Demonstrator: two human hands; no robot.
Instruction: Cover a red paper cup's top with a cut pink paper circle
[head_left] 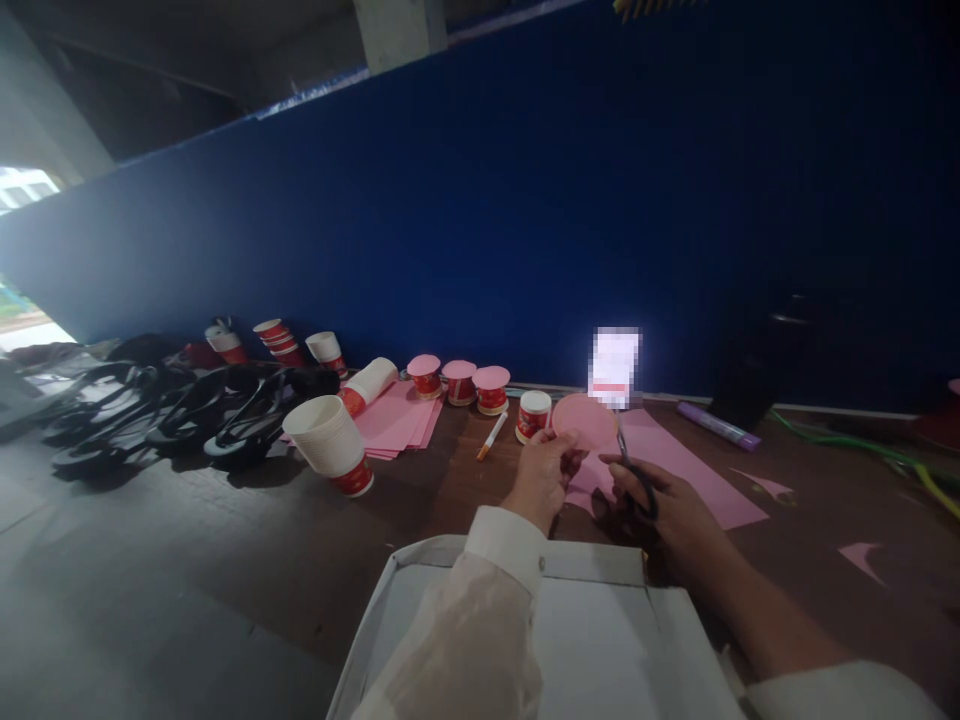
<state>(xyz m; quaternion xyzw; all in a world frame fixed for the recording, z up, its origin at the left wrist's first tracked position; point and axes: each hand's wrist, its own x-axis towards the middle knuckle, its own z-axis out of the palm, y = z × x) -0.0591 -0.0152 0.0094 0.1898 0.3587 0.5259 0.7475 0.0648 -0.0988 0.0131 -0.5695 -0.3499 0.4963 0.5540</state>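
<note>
My left hand pinches the lower edge of a round piece of pink paper. In my right hand is a pair of dark-handled scissors, its blades pointing up along the right edge of the paper disc. Under both hands lies a larger pink sheet on the brown table. An upturned red and white paper cup stands just left of the disc. Further left, three red cups, one of them this cup, each carry a pink paper disc on top.
A marker, a cup stack, pink sheets and black headsets lie leftward. A lit screen leans on the blue partition. At right are a purple marker and paper scraps. A white box is nearest me.
</note>
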